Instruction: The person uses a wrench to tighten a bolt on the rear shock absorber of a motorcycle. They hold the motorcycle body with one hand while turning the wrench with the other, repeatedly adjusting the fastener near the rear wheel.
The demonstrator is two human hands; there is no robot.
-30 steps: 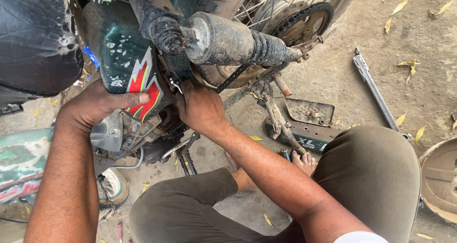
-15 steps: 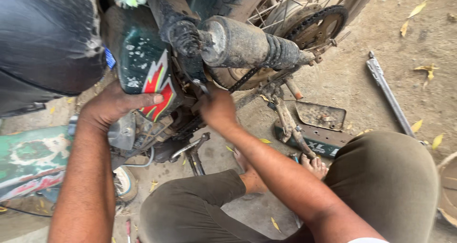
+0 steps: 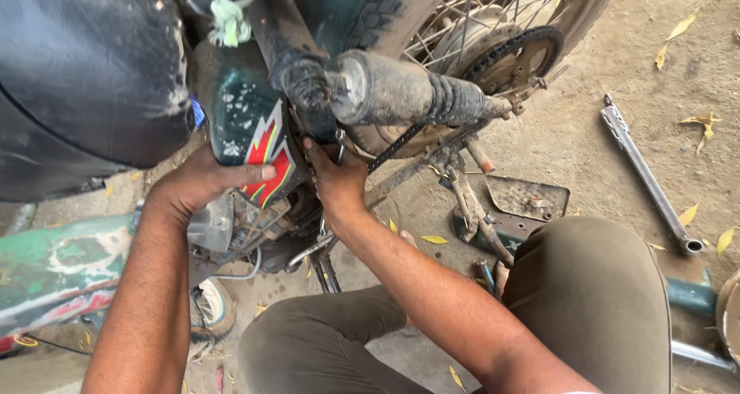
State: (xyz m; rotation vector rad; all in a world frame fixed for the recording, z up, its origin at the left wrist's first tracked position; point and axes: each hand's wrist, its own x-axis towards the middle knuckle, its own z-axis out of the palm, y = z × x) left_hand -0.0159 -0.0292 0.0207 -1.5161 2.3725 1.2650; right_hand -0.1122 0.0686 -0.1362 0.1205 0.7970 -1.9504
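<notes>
I look down at the rear of a dusty motorcycle. My left hand (image 3: pixel 204 186) grips the lower edge of the dark green side panel (image 3: pixel 247 128) with a red flame sticker, thumb laid across the sticker. My right hand (image 3: pixel 335 182) reaches up beside that panel, fingers curled around a dark part of the frame under the rear shock absorber (image 3: pixel 401 93). What the right fingers touch is partly hidden. The black seat (image 3: pixel 85 78) fills the upper left. The drive chain and rear sprocket (image 3: pixel 512 58) show behind the shock.
A long metal bar (image 3: pixel 647 182) lies on the dirt ground at right, among yellow fallen leaves. A flat metal plate (image 3: pixel 528 197) lies near my bent knee (image 3: pixel 586 286). A green fuel tank part (image 3: pixel 54 267) rests at left. A shoe (image 3: pixel 208 309) sits below the engine.
The view has shifted right and closer. Both hands stay on the panel and frame; the right hand has slid slightly higher under the shock absorber.
</notes>
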